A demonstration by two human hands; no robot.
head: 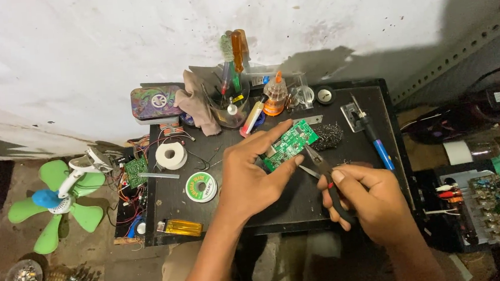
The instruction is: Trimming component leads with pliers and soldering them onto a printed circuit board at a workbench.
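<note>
Green circuit board (pixel 290 143) pinched in left hand (pixel 247 180); right hand (pixel 366 196) grips pliers (pixel 326 179); solder spool (pixel 201 187) at nine o'clock, soldering iron (pixel 373 136) at two.

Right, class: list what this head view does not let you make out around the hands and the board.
Head view only:
- Underside of the green board: faces away; left hand covers one end.
- Pliers tips at the board: too small to tell what they touch.
- Pliers handles: wrapped by the right hand.
- Amplifier board, right: small and dim.
</note>
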